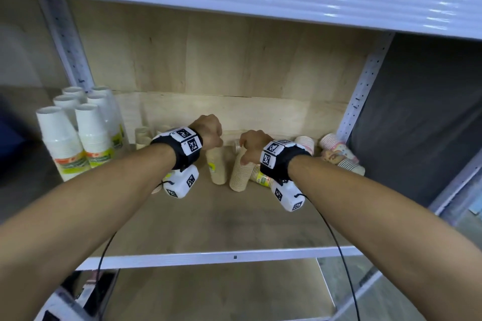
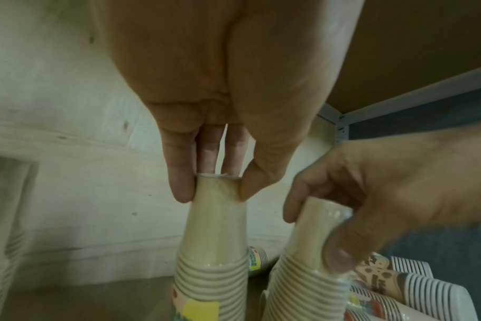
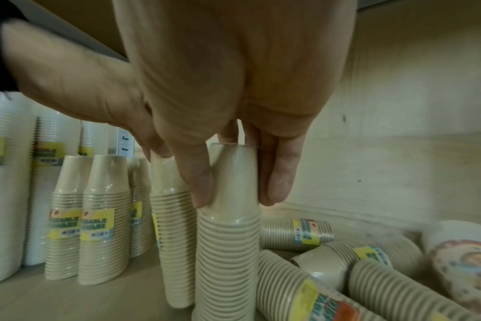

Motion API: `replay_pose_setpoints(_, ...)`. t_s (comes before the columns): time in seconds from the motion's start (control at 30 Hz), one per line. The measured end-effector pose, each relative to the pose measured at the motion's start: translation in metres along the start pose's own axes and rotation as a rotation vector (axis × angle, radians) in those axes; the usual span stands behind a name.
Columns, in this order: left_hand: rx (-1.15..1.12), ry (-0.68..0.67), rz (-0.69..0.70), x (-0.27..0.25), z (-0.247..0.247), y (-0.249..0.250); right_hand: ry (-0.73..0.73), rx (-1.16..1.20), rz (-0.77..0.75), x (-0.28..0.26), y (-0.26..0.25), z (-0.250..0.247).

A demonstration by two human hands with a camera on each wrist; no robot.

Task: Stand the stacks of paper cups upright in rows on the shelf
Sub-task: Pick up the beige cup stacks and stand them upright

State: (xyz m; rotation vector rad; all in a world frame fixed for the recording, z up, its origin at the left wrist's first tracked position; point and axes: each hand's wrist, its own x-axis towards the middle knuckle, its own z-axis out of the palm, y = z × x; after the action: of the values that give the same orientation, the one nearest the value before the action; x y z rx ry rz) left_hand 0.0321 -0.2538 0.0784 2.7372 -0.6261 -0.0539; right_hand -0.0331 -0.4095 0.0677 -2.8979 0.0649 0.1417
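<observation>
Two beige paper-cup stacks stand upright side by side mid-shelf. My left hand pinches the top of the left stack between thumb and fingers. My right hand grips the top of the right stack, thumb on one side and fingers on the other. In the left wrist view my left hand holds its stack, with the right-hand stack beside it. In the right wrist view my right hand holds its stack; the left-hand stack stands just left.
Tall white cup stacks stand in rows at the shelf's left. Upright beige stacks stand behind my left hand. Several beige stacks lie on their sides to the right, with patterned cup stacks by the right post. The shelf's front edge is near.
</observation>
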Motion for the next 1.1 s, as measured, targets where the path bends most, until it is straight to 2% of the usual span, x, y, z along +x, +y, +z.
replay_pose_setpoints(0.17,0.002,-0.023,0.032,-0.005,0.006,0.007,0.018,-0.021,-0.021,0.006,-0.010,-0.001)
replay_pose_setpoints(0.37,-0.002,-0.042,0.102,-0.008,0.003,0.008,0.110,-0.036,-0.051,0.009,-0.006,-0.010)
replay_pose_setpoints(0.67,-0.031,-0.010,0.064,-0.001,0.006,-0.001,0.110,-0.015,0.054,0.017,-0.010,-0.012)
replay_pose_setpoints(0.83,-0.068,-0.076,0.090,-0.001,0.006,-0.004,0.075,0.000,-0.022,0.016,-0.004,-0.013)
replay_pose_setpoints(1.1,-0.100,-0.020,0.104,0.001,0.008,-0.002,0.087,-0.061,-0.010,0.022,-0.010,-0.013)
